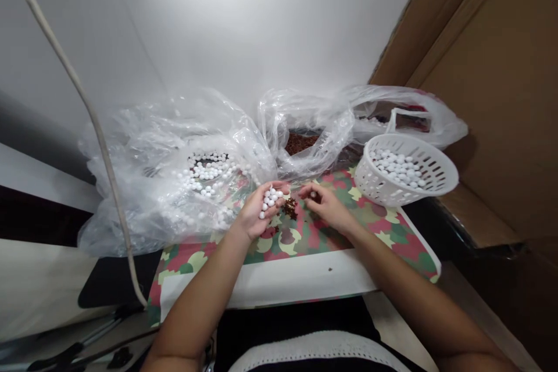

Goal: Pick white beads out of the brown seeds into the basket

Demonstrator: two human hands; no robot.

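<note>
Several small white balls (271,200) lie in the cupped palm of my left hand (255,212), whose fingers curl up around them. Just to the right, the fingers of my right hand (325,206) are bent together in a pinch. Between them shows what looks like a single white ball (313,195), mostly covered by the fingers. On the patterned cloth between the two hands sits a small heap of reddish-brown bits (289,208). Neither hand touches the heap as far as I can see.
At left, a large clear plastic bag (143,128) holds many white balls (209,168). Behind my hands, another bag (272,113) contains brown bits (300,143). A white slotted basket (370,183) of white balls stands right. A cable (93,116) hangs at left; cardboard (492,70) rises at right.
</note>
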